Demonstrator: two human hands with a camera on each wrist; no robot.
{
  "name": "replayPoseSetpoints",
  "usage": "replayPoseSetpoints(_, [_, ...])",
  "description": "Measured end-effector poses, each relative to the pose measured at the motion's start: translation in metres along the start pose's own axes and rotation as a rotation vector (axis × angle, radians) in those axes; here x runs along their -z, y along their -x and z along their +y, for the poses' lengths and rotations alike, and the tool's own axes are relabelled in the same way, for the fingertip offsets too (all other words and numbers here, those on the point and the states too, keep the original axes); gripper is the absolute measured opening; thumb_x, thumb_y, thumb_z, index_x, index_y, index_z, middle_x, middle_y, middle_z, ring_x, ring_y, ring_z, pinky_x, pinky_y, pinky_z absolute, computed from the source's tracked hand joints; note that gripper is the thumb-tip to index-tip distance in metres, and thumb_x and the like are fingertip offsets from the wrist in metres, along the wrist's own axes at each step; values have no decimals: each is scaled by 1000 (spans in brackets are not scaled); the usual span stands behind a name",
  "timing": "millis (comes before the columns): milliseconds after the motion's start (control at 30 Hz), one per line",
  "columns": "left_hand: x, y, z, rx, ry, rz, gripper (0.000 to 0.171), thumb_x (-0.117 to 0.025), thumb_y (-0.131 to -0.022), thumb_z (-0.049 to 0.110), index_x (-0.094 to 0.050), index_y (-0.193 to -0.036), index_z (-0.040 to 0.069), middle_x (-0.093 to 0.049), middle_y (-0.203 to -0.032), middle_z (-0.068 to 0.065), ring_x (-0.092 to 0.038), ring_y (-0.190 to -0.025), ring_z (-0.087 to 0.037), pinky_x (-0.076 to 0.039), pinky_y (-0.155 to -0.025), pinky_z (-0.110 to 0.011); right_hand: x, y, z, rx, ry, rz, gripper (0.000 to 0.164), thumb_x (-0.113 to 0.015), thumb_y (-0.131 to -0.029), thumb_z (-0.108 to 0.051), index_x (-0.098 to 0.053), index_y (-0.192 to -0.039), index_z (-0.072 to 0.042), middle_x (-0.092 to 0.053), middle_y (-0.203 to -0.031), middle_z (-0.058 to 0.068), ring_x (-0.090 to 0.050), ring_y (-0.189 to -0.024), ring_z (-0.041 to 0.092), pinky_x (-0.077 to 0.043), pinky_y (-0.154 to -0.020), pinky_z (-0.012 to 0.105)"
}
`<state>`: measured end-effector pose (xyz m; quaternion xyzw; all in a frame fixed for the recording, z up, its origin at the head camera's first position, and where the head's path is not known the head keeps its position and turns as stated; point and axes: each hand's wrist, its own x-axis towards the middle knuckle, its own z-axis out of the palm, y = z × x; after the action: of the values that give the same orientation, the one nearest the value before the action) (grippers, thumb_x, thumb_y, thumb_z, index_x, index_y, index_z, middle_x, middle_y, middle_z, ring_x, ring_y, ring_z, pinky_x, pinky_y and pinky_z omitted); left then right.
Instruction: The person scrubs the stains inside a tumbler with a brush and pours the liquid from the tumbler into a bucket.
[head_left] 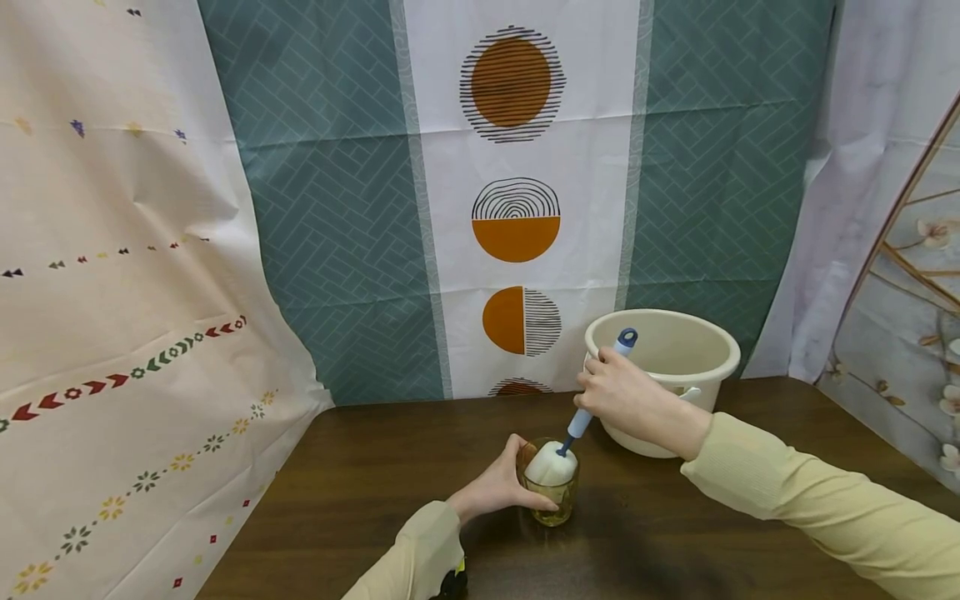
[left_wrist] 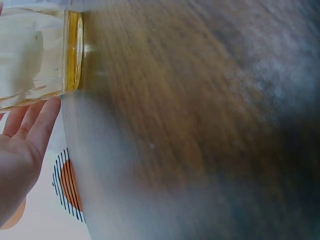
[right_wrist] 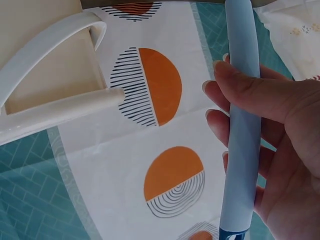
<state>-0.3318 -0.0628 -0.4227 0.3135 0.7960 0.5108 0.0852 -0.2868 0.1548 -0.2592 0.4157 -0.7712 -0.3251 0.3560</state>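
Observation:
My left hand (head_left: 491,486) grips an amber-tinted glass (head_left: 555,510), thumb on the near side and fingers round the far side. The glass stands on or just above the table, slightly tilted perhaps; I cannot tell which. Inside its mouth sits the white sponge head (head_left: 551,464) of a cup brush with a light blue handle (head_left: 578,423). My right hand (head_left: 628,395) holds that handle near its upper end, the brush leaning to the right. In the right wrist view the thumb and fingers wrap the blue handle (right_wrist: 243,125). The left wrist view shows the glass (left_wrist: 75,50) sideways beside the fingers (left_wrist: 42,122).
A cream bucket (head_left: 660,321) with a handle stands at the back right, just behind my right hand. Dark wooden table (head_left: 360,475) lies underneath. Patterned cloths (head_left: 337,208) hang behind and at both sides. A small black and yellow object (head_left: 453,581) shows beside my left sleeve.

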Motion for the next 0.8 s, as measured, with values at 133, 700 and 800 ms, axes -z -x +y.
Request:
replayPoseSetpoints(133, [0, 0, 0, 7, -1, 3, 64, -82, -66, 23, -34, -105, 10, -48, -102, -3, -50, -92, -14, -39, -81, -30, -1, 1, 2, 1, -13, 22, 16, -77, -65, -13, -67, -71, -23, -55, -67, 1, -49, -66, 20, -32, -59, 32])
replayPoseSetpoints(700, [-1, -1, -1, -15, 18, 5, 65, -83, -64, 18, -34, -105, 10, -49, -103, 0, -51, -93, -13, -39, -81, -30, -2, 3, 11, -25, -20, 51, 14, -77, -64, -13, -68, -70, -22, -57, -69, 1, -50, -65, 20, -32, -59, 33])
replayPoseSetpoints(800, [-1, 0, 0, -19, 18, 6, 65, -83, -64, 15, -33, -106, 10, -49, -103, 0, -51, -93, -13, -38, -81, -30, -2, 5, 13, -30, -43, 51, 12, -77, -63, -16, -68, -69, -22, -56, -67, 1, -49, -64, 19, -33, -59, 33])
